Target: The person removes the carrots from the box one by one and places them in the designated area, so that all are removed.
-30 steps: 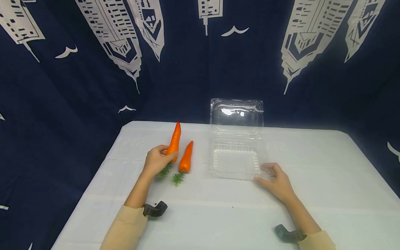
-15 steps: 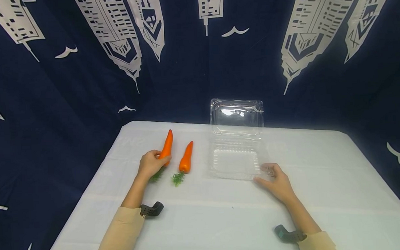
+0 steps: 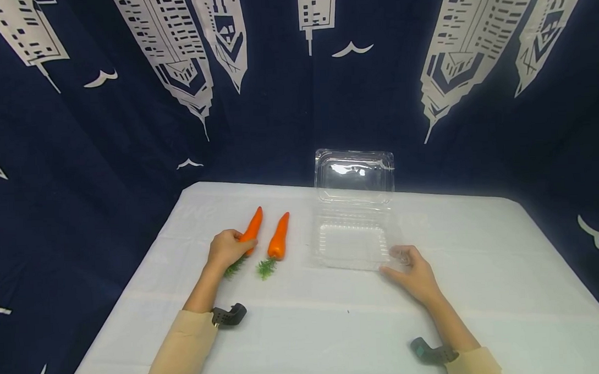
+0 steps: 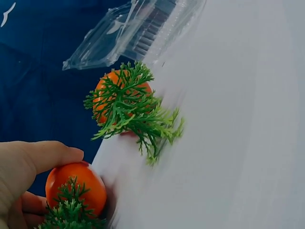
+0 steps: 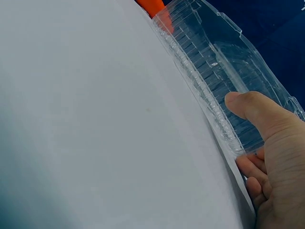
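Observation:
My left hand (image 3: 225,249) grips an orange carrot (image 3: 253,224) with green leafy tops, thumb on its near side. In the left wrist view this carrot (image 4: 78,188) shows its thick end, at or just above the table; contact is hard to tell. Just right of it a second carrot (image 3: 279,240) lies on the cloth, tip pointing away. Farther right stands a clear plastic clamshell container (image 3: 354,265), its lid (image 3: 353,177) raised at the back. My right hand (image 3: 415,274) holds the container's near right corner, thumb against the clear wall (image 5: 209,71) and other fingers curled below.
A white cloth (image 3: 304,330) covers the table, whose far edge runs just behind the container. Beyond hangs a dark blue curtain (image 3: 277,127) with white building prints. Dark wrist cameras (image 3: 229,315) sit on both wrists.
My left hand has brought its carrot left and down toward the table, then slightly back right, beside the other carrot. My right hand and the container have stayed in place.

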### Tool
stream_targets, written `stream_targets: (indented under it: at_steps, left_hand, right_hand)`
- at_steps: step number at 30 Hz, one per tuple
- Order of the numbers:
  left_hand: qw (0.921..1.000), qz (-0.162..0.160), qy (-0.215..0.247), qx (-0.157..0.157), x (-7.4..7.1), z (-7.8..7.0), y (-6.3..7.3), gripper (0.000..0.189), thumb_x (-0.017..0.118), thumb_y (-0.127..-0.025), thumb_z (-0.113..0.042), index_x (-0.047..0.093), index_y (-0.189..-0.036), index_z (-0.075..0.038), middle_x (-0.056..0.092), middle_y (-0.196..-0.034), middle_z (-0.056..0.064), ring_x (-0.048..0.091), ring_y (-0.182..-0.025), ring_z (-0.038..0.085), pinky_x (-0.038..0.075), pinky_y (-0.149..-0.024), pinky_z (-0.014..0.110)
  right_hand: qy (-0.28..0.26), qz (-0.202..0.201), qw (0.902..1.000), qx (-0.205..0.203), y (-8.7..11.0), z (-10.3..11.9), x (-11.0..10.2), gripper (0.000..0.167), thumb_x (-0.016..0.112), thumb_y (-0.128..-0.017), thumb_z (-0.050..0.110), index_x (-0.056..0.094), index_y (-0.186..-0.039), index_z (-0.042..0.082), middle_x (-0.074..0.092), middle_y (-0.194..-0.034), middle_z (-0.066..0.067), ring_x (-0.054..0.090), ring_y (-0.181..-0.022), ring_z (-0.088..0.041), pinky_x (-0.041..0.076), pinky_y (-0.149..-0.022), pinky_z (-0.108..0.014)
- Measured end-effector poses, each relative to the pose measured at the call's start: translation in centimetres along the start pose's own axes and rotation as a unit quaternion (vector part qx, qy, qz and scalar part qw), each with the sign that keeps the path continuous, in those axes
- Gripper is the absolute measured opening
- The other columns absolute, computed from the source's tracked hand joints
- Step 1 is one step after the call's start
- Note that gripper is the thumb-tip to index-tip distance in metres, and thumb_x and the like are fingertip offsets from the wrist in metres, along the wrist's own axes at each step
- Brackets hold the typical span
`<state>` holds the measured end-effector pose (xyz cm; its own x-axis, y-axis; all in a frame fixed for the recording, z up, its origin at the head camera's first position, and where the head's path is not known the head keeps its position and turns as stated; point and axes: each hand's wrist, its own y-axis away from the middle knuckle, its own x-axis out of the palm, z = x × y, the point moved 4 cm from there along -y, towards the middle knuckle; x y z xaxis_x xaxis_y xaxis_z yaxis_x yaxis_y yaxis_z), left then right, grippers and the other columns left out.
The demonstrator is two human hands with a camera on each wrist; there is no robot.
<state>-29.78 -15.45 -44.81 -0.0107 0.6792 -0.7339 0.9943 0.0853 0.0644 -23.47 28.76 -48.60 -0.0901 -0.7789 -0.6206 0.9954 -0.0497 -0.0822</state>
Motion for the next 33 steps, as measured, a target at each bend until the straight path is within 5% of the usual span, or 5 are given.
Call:
stream_targets:
  at_steps: [17,33]
  left_hand:
    - [0.9949,-0.001,-0.095,-0.034,0.27,-0.79,-0.1,0.048,0.071,-0.082,-0.044,0.069,-0.1,0.0,0.065,-0.083,0.01,0.058,-0.069,0.024,0.044,-0.06,0.035]
    - [0.9941,-0.007,-0.1,-0.041,0.19,-0.43,-0.03,0.058,0.07,-0.081,-0.047,0.065,-0.117,-0.001,0.068,-0.099,0.013,0.061,-0.082,0.027,0.047,-0.071,0.043]
  right_hand:
    - [0.004,-0.003,1.0,-0.002,-0.06,-0.2,-0.02,0.07,0.077,-0.082,0.039,0.045,-0.132,0.001,0.052,-0.135,-0.023,0.04,-0.129,-0.045,0.03,-0.105,-0.061]
    - [0.007,0.004,1.0,0.004,-0.01,-0.31,0.07,0.073,0.076,-0.083,0.043,0.044,-0.133,0.001,0.051,-0.136,-0.023,0.039,-0.13,-0.046,0.03,-0.105,-0.062]
